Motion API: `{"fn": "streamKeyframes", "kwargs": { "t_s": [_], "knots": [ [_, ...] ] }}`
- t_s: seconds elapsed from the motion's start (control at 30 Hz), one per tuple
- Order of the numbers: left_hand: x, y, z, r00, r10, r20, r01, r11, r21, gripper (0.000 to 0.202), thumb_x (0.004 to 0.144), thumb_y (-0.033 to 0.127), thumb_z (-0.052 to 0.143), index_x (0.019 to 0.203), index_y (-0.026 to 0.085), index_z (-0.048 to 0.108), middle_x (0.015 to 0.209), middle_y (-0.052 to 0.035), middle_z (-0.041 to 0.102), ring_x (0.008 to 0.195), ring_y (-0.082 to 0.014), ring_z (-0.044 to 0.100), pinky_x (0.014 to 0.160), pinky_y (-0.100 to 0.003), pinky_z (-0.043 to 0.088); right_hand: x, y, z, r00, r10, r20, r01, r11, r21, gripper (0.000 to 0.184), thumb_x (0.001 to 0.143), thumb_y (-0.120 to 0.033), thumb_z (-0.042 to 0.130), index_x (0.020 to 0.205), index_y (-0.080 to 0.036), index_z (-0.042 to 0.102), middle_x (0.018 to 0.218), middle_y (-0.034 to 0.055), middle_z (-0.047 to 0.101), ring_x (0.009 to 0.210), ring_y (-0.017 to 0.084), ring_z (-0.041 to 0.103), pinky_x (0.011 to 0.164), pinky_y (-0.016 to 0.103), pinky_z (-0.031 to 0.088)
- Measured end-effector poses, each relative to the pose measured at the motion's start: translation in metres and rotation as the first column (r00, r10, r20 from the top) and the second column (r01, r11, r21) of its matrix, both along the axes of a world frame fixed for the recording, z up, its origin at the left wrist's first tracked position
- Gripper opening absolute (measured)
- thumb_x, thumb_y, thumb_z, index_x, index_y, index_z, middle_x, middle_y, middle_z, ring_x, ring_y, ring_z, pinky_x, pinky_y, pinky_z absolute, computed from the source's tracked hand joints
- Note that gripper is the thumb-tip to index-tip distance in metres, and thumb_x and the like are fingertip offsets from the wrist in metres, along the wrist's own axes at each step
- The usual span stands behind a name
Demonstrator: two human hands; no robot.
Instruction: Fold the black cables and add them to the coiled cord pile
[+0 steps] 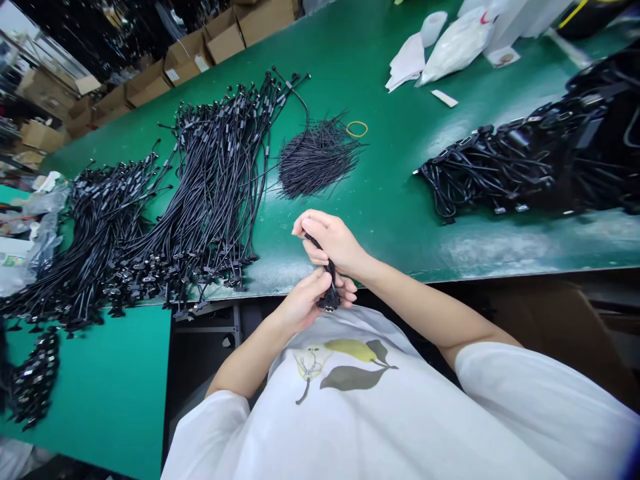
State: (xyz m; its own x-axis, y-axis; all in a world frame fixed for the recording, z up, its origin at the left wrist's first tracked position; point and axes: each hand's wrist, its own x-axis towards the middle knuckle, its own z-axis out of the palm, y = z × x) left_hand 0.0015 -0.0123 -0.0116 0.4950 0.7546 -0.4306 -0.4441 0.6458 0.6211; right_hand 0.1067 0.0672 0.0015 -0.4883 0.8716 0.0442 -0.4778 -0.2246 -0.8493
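Observation:
Close to my chest, at the table's front edge, both hands are closed around a bundled black cable (pixel 331 269). Its connector end, with a bit of shiny metal, pokes out below my left hand (pixel 305 300), whose fingers wrap the lower part. My right hand (pixel 336 245) pinches the upper end between thumb and fingers; the part inside the fingers is hidden. Just beyond my hands lies a pile of short thin black ties (pixel 317 160). To the left, long black cables (pixel 215 167) with connectors at both ends are spread in thick rows.
Bundled black cables (pixel 525 163) are heaped at right on the green table (pixel 385 193). A yellow rubber band (pixel 357 129) lies by the ties. White bags (pixel 457 47) and a paper roll (pixel 433 28) sit at the back. Cardboard boxes (pixel 187 57) line the far edge.

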Motion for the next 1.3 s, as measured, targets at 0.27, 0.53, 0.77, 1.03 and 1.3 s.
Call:
{"fn": "streamKeyframes", "kwargs": {
  "t_s": [0.27, 0.53, 0.77, 1.03, 1.3],
  "knots": [
    [0.007, 0.009, 0.002, 0.988, 0.145, 0.057, -0.149, 0.986, 0.077, 0.025, 0.082, 0.037, 0.069, 0.082, 0.015, 0.056, 0.063, 0.0034, 0.044, 0.059, -0.0085, 0.045, 0.063, -0.024, 0.041, 0.012, 0.022, -0.006, 0.890, -0.286, 0.356, 0.111, 0.892, 0.439, 0.025, 0.093, -0.038, 0.049, 0.100, -0.016, 0.058, 0.082, 0.0014, 0.059, 0.063, 0.009, 0.060, 0.060, 0.023, 0.052],
    [-0.014, 0.039, -0.016, 0.797, 0.590, -0.132, -0.549, 0.798, 0.248, 0.026, 0.079, 0.035, 0.073, 0.089, 0.018, 0.056, 0.080, 0.0017, 0.059, 0.072, -0.0094, 0.057, 0.072, -0.022, 0.043, 0.017, -0.032, -0.032, 0.613, -0.653, 0.445, -0.193, 0.422, 0.886, 0.028, 0.092, -0.027, 0.054, 0.118, -0.016, 0.057, 0.118, 0.0149, 0.060, 0.105, 0.025, 0.058, 0.087, 0.039, 0.053],
    [-0.014, 0.040, -0.017, 0.780, 0.597, -0.188, -0.507, 0.778, 0.371, 0.030, 0.076, 0.038, 0.074, 0.086, 0.018, 0.056, 0.083, -0.0005, 0.064, 0.078, -0.0116, 0.060, 0.076, -0.023, 0.044, 0.011, -0.030, -0.039, 0.645, -0.633, 0.428, -0.185, 0.413, 0.892, 0.018, 0.095, -0.018, 0.047, 0.107, -0.015, 0.060, 0.109, 0.0115, 0.065, 0.105, 0.021, 0.059, 0.088, 0.036, 0.052],
    [-0.018, 0.037, -0.017, 0.771, 0.607, -0.194, -0.549, 0.787, 0.283, 0.037, 0.077, 0.033, 0.073, 0.107, 0.016, 0.058, 0.074, 0.0024, 0.059, 0.065, -0.0082, 0.053, 0.062, -0.020, 0.041, 0.011, -0.032, -0.043, 0.584, -0.652, 0.484, -0.455, 0.231, 0.860, 0.032, 0.096, -0.012, 0.034, 0.109, -0.009, 0.063, 0.114, 0.0183, 0.064, 0.090, 0.021, 0.060, 0.078, 0.036, 0.053],
    [-0.018, 0.033, -0.023, 0.739, 0.516, -0.432, -0.290, 0.823, 0.488, 0.029, 0.083, 0.034, 0.066, 0.106, 0.019, 0.059, 0.071, 0.0033, 0.056, 0.064, -0.0103, 0.052, 0.067, -0.023, 0.044, 0.020, 0.004, -0.009, 0.482, -0.660, 0.576, -0.069, 0.627, 0.776, 0.056, 0.086, -0.038, 0.060, 0.135, -0.016, 0.044, 0.124, 0.0164, 0.051, 0.101, 0.026, 0.057, 0.088, 0.042, 0.050]
  ]
}}
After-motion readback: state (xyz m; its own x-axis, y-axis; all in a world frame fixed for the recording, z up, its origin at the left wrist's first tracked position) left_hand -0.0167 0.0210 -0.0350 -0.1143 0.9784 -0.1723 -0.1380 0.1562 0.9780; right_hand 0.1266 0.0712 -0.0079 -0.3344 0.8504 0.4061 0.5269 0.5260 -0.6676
